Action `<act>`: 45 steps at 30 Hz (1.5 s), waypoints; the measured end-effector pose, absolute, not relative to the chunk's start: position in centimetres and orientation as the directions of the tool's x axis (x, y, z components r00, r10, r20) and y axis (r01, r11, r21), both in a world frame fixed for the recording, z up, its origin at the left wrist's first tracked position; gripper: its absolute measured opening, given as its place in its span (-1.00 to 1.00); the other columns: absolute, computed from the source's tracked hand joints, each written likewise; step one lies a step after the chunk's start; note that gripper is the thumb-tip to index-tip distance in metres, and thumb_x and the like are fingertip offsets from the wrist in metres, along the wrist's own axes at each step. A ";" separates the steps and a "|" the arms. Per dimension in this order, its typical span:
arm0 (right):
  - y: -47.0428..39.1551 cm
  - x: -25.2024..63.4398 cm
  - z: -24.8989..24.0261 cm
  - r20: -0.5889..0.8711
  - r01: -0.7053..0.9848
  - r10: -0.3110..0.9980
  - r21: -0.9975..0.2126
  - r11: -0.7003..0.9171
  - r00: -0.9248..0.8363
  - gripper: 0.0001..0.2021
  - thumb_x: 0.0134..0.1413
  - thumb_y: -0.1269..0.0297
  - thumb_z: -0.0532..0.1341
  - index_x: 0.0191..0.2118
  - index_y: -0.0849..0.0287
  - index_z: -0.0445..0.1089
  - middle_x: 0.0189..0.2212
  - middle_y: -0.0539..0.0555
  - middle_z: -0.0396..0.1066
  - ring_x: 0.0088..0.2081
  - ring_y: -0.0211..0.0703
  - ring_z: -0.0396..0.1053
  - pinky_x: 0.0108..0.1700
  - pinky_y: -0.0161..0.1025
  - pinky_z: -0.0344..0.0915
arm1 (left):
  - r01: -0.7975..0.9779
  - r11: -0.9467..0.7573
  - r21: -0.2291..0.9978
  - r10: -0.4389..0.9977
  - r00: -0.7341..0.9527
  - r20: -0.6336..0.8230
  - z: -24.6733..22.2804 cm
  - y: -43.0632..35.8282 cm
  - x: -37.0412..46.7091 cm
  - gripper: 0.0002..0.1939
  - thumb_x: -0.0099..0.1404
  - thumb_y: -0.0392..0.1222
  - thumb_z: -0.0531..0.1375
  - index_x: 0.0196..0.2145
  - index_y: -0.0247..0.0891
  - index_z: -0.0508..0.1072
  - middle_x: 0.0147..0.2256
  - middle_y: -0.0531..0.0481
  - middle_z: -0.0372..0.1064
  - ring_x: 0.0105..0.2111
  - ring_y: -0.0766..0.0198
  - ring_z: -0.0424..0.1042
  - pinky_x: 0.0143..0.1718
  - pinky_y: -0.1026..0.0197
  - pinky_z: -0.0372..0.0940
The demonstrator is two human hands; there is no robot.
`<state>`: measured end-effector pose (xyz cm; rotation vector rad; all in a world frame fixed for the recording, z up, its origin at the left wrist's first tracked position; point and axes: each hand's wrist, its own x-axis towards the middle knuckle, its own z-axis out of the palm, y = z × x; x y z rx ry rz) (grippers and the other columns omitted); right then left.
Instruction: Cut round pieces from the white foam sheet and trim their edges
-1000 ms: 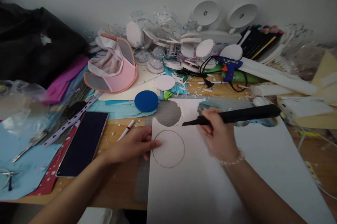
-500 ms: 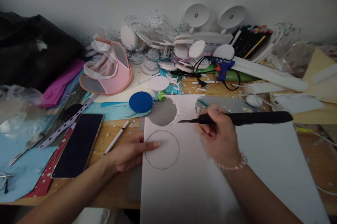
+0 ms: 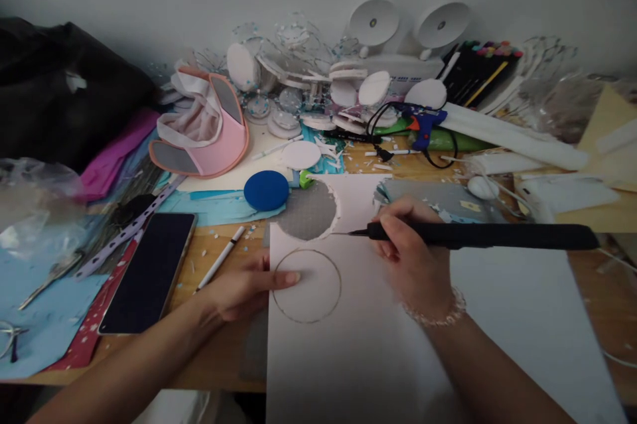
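A white foam board (image 3: 308, 371) lies before me, with a round cut-out at its upper left edge and a drawn circle below that. My left hand (image 3: 251, 288) pinches the board's left edge, thumb on top over the circle's outline, other fingers hidden beneath. My right hand (image 3: 415, 255) is closed around a black pen-shaped cutter (image 3: 502, 236), held almost level and pointing left. Its thin tip is near the lower right rim of the cut-out; whether it touches is unclear. Just beyond the board are a blue disc (image 3: 266, 190) and a white disc (image 3: 301, 154).
A dark phone (image 3: 149, 271) and a white pen (image 3: 219, 258) lie on the left. Behind stand a pink visor (image 3: 213, 139), several stacked white discs (image 3: 343, 92) and a blue glue gun (image 3: 424, 127). Scissors (image 3: 52, 278) rest on blue sheets at far left.
The cutter's handle has swung: its rear end is lower and further right, and its tip sits slightly lower by the cut-out's rim. My left hand keeps its hold on the board.
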<state>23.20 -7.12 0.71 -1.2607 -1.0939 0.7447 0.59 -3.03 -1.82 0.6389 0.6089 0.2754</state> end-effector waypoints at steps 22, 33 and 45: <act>-8.0 22.7 1.8 0.427 0.462 0.898 -0.821 0.334 0.109 -0.88 0.14 0.35 0.20 -0.42 0.11 0.41 -0.52 -0.09 0.45 -0.46 -0.35 0.40 -0.40 -0.43 0.31 | 0.201 0.440 0.875 0.467 0.781 -0.414 -1.5 -1.4 -0.4 -0.70 0.17 -0.06 0.30 -0.23 -0.34 0.49 -0.31 -0.08 0.52 -0.33 0.20 0.46 -0.32 0.23 0.34; -8.5 22.4 2.2 0.609 0.591 0.793 -0.630 0.504 -0.027 -0.84 0.02 0.45 0.22 -0.51 0.14 0.28 -0.67 -0.12 0.32 -0.63 -0.38 0.25 -0.52 -0.37 0.17 | 0.155 0.463 0.873 0.463 0.798 -0.387 -1.7 -1.5 -0.4 -0.75 0.20 -0.13 0.29 -0.21 -0.34 0.51 -0.28 -0.08 0.53 -0.33 0.25 0.46 -0.30 0.26 0.34; -7.8 22.9 1.4 0.370 0.462 0.922 -0.841 0.280 0.115 -0.76 0.16 0.30 0.15 -0.53 0.15 0.34 -0.64 -0.05 0.29 -0.55 -0.30 0.26 -0.53 -0.32 0.15 | 0.169 0.469 0.867 0.457 0.793 -0.402 -1.6 -1.6 -0.5 -0.71 0.21 -0.10 0.28 -0.18 -0.35 0.49 -0.27 -0.10 0.51 -0.32 0.23 0.47 -0.29 0.25 0.35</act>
